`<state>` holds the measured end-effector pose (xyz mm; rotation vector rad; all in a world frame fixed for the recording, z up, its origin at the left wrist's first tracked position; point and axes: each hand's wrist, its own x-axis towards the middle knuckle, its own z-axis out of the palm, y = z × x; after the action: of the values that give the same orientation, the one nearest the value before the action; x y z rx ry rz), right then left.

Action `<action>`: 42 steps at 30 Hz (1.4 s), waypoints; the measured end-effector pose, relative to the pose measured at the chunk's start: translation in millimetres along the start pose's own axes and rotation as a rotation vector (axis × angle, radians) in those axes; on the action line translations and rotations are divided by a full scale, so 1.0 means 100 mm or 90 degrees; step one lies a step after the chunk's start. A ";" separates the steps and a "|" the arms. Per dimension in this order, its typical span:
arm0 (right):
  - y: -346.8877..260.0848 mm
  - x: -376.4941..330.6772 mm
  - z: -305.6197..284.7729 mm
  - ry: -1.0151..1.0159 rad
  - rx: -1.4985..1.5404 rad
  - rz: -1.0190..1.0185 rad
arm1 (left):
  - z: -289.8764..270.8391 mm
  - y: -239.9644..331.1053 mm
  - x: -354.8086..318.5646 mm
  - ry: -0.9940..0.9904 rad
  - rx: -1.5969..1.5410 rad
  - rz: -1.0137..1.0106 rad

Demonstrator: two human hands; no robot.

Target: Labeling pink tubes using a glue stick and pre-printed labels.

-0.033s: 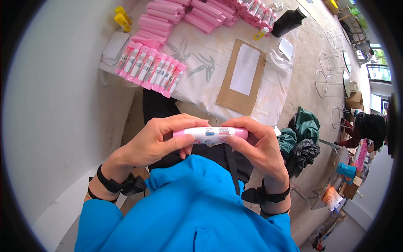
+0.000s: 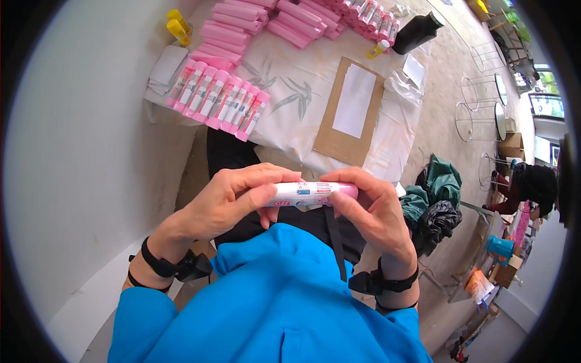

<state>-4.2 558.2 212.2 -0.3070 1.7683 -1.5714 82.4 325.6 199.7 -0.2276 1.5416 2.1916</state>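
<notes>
I hold a pink plastic roll (image 2: 302, 194) wrapped in a white printed label level in front of my body, one hand at each end. My left hand (image 2: 233, 196) is closed on its left end, the thumb lying over the front of the label and the fingers behind. At the right end my right hand (image 2: 370, 202) pinches the roll, with the index finger along the top and the thumb on the front. Pink shows at the right end; the left end is covered by my hand. On the table, a row of labelled pink rolls (image 2: 219, 97) lies at the near left.
A patterned white cloth covers the table (image 2: 290, 136). It bears unlabelled pink rolls (image 2: 224, 36), brown cardboard (image 2: 328, 136) under white paper (image 2: 354, 100), glue sticks (image 2: 378, 48) and a black bottle (image 2: 419, 33). Dark green and black bags (image 2: 439, 193) lie at right; a wall (image 2: 91, 139) rises at left.
My left thumb has slid up onto the front of the label, and the left hand now covers the roll's pink left end. The right hand keeps its grip.
</notes>
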 end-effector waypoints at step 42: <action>0.40 3.69 -0.42 0.528 -0.762 -0.372 | -1.66 -0.40 0.32 0.765 0.581 0.301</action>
<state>-277.8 371.0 40.0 -0.8709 3.3996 -0.7499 52.4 191.8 93.9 -1.0660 3.3102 1.2834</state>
